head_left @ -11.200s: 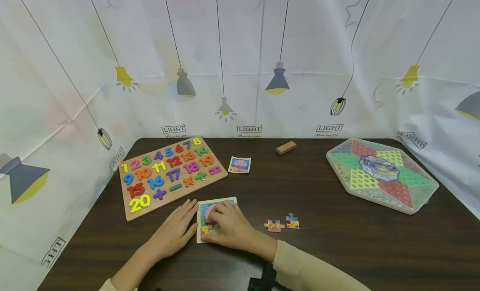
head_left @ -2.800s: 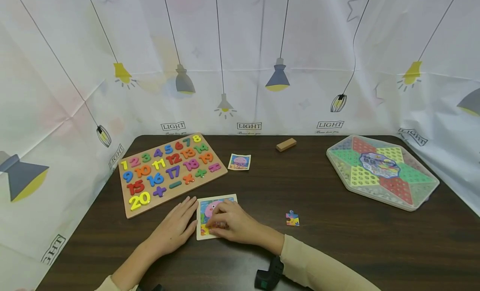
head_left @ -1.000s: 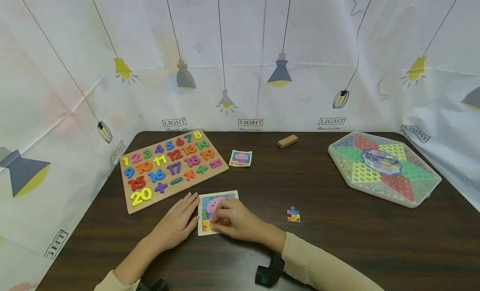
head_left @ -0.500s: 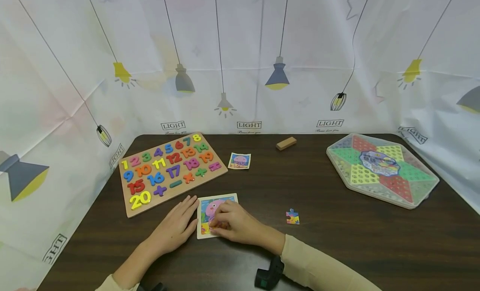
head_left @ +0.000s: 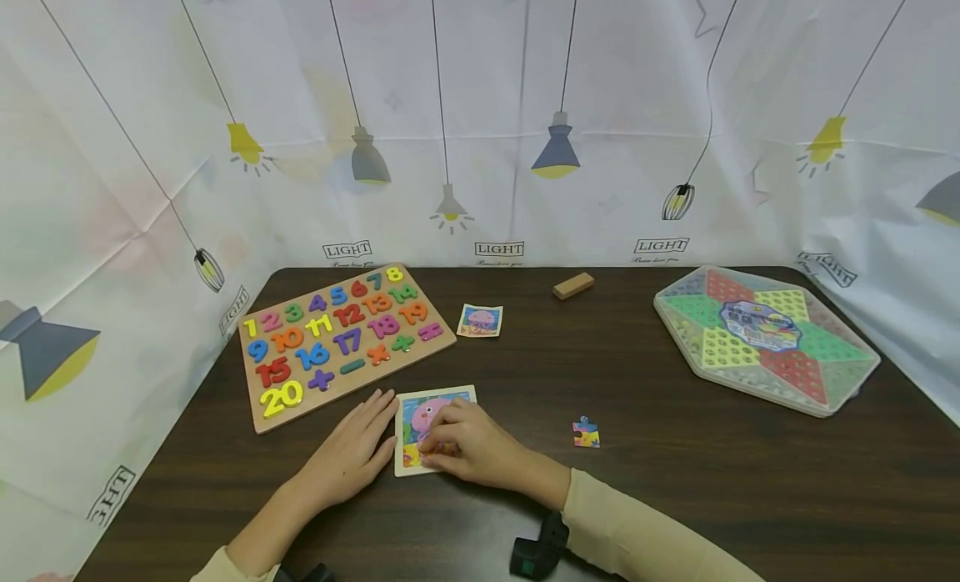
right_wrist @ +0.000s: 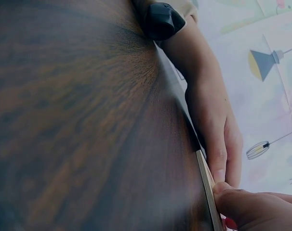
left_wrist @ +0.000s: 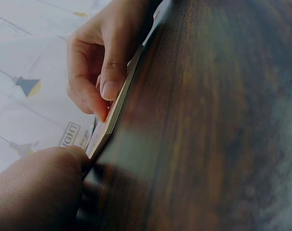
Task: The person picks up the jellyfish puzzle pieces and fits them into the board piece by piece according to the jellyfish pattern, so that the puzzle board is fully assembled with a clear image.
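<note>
A square puzzle board (head_left: 435, 393) with a pale wooden border and a pink cartoon sea creature lies flat in front of me. My left hand (head_left: 351, 449) rests on the table with straight fingers, its fingertips against the board's left border. Over the lower part of the picture, my right hand (head_left: 472, 444) pinches a puzzle piece between thumb and index finger; the hand mostly hides it. In the left wrist view, the right thumb and index finger are right at the board's surface. One loose jigsaw piece (head_left: 586, 433), blue, yellow and pink, lies right of the board.
A wooden number board (head_left: 348, 348) lies at the back left, beside a small picture card (head_left: 480, 321). Behind are a small wooden block (head_left: 573, 286) and, at the right, a hexagonal game box (head_left: 765, 340). A lamp-print cloth (head_left: 480, 107) encloses the dark table.
Since the oldest frame, one of two loose jigsaw pieces has left the table at the right. My right hand works lower on the picture; my left hand has stayed at the border.
</note>
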Demonstrator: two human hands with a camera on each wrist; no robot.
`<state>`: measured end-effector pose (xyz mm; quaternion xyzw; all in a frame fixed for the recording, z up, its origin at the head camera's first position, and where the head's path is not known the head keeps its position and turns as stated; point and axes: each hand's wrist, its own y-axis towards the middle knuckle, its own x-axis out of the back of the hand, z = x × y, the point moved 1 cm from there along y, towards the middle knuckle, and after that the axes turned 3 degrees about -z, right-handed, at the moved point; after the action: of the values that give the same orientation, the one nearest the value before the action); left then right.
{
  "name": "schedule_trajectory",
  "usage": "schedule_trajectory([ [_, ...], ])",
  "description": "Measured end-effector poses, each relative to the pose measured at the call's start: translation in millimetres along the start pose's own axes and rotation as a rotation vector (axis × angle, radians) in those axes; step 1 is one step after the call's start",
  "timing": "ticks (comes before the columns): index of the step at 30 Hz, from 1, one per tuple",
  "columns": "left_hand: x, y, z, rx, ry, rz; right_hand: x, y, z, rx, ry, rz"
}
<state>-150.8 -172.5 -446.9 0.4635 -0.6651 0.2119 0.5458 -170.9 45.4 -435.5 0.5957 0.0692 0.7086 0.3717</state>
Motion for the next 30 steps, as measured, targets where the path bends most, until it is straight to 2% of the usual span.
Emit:
schedule_trajectory([
  [18,-0.8,0.1,-0.2,0.007,0.002,0.004,11,-2.6,2,-0.024,-0.033,0.084],
  [30,-0.9,0.5,0.1,0.022,0.005,0.028,33,-23.5,-4,-0.007,-0.056,0.068],
])
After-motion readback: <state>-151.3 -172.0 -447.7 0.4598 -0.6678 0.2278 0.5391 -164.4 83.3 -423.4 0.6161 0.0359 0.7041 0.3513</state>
